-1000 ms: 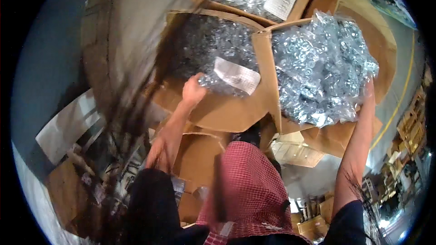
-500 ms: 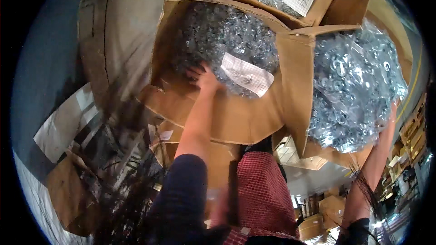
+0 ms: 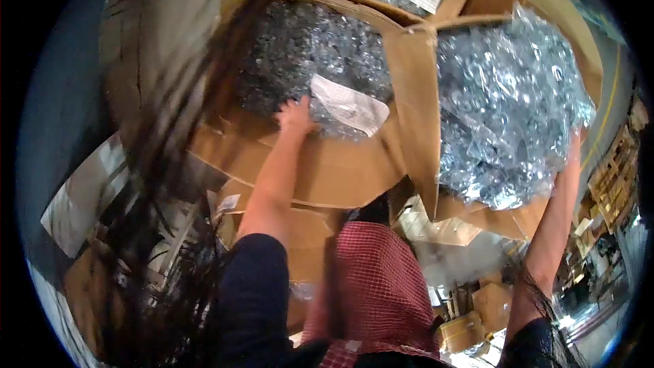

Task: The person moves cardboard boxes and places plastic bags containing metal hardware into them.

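Head view shows the left hand [image 3: 294, 114] with fingers spread on the bagged metal parts [image 3: 306, 54], just left of the white paper slip [image 3: 351, 105]. Right hand [image 3: 575, 142] touches the right carton's heap [image 3: 504, 102]; its fingers I cannot tell.

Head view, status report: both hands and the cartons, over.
Left hand open, in the middle carton on bagged metal parts beside a paper slip. Right hand at the right carton's heaped bags, grip unclear. Hair strands blur the left side.
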Demonstrator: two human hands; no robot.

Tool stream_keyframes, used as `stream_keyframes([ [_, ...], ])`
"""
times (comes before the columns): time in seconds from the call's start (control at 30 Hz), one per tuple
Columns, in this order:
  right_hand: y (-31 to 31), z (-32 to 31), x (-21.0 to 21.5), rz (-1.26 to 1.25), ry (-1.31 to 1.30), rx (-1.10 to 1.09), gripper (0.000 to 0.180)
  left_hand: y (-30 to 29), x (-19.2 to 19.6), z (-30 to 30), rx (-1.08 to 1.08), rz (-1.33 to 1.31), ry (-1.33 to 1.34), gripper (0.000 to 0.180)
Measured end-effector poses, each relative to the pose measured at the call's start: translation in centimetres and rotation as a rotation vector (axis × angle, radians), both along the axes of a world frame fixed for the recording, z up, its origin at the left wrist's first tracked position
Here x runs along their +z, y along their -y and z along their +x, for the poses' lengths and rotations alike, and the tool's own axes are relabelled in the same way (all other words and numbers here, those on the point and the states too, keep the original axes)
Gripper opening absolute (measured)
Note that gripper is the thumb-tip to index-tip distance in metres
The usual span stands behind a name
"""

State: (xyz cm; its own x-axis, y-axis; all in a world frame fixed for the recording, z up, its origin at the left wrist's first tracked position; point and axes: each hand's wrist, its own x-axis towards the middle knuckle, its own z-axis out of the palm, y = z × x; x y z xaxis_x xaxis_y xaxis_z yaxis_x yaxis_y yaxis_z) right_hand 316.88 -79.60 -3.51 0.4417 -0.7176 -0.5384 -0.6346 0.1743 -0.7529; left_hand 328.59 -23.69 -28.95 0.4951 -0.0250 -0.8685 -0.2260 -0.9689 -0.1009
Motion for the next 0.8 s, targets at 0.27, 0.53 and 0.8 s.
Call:
stream_keyframes([
  [0.27, -0.2, 0.7, -0.9, 0.035, 0.019, -0.024, 0.042, 0.5, 1.6, -1.7, 0.068, -0.093, 0.115, 0.075],
  [0.53, 0.5, 1.4, -1.9, 0.207, 0.046, 0.031, 0.037, 3.2, 6.4, -4.4, 0.076, -0.23, 0.166, 0.07],
  [0.8, -0.6, 2.2, -1.4, 0.295, 0.17, 0.144, 0.033, 6.9, 28.1, -4.1, 0.689, -1.16, 0.285, 0.041],
])
